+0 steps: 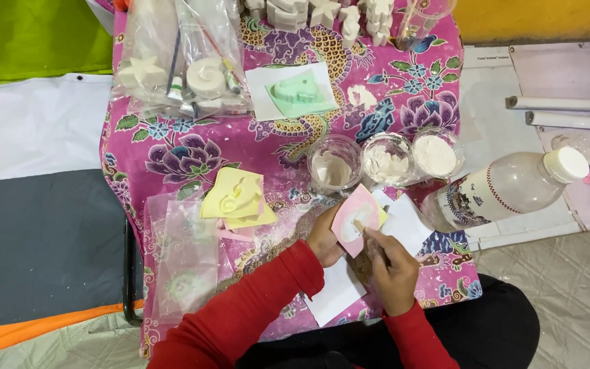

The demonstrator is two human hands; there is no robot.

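Now the left hand grips a pink mould by its edge, while the right hand pinches a thin stick into the mould's white filling. Beyond the fingers stand three cups of paste and powder. Left of them, yellow moulds lie seemingly filled; farther off, a green mould lies beside bagged casts.

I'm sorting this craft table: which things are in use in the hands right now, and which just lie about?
In use: left hand holding the pink mould; right hand working a stick in it.

Lying about: yellow mould, green mould, three cups, plastic bottle, bagged white casts.
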